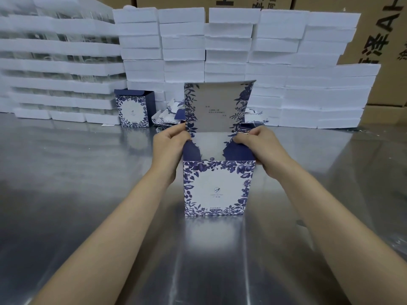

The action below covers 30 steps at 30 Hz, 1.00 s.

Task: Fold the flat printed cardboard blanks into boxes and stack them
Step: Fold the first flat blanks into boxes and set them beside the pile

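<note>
A blue-and-white floral printed box (217, 188) stands upright in the middle of the steel table, its lid flap raised at the back. My left hand (168, 143) pinches the box's left side flap at the top edge. My right hand (259, 142) pinches the right side flap, both flaps leaning inward over the opening. A finished box (133, 111) of the same print stands further back on the left, its dark lid flap open. A heap of flat printed blanks (167, 116) lies behind the held box, partly hidden by it.
Tall stacks of white foam trays (220, 49) line the back of the table, with more wrapped stacks (55, 62) on the left. Brown shipping cartons (378, 36) rise behind them on the right. The shiny steel table (77, 183) stretches around both arms.
</note>
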### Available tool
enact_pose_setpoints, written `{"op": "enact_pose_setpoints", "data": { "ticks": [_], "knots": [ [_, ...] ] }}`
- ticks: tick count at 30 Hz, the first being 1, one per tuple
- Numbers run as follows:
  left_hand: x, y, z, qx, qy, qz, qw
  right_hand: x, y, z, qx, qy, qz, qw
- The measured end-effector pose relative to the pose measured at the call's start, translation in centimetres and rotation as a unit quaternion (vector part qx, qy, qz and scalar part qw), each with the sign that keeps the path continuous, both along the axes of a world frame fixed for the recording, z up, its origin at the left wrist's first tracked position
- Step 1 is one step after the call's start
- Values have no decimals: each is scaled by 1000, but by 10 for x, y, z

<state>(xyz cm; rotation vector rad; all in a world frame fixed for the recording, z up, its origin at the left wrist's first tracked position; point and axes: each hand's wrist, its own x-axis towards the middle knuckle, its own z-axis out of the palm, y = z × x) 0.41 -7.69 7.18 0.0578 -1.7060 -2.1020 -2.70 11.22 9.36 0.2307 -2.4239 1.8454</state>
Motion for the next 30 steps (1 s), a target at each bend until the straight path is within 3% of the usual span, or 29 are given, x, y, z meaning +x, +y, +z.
{"op": "enact_pose_setpoints", "data": {
  "ticks": [4, 15, 19, 23, 25, 27, 30],
  "knots": [
    [0, -2, 1, -35, 37, 11, 999, 3, 0, 2, 11, -53, 36, 998],
    [7, -2, 4, -89, 80, -9, 993, 0, -1, 5, 49, -5, 8, 999],
    [5, -3, 0, -37, 26, 13, 999, 1, -3, -1, 12, 10, 11, 1000],
    [9, -9, -3, 35, -30, -74, 996, -4, 5, 1, 14, 44, -36, 998],
    [9, -13, -2, 56, -22, -98, 993, -7, 9, 5, -41, 24, -49, 998],
    [12, -15, -1, 66, 7, -121, 990, -8, 11, 6, -88, 2, -29, 996],
    [16, -7, -8, 52, 30, -169, 984, -7, 11, -4, -82, -10, 70, 994]
  ]
}}
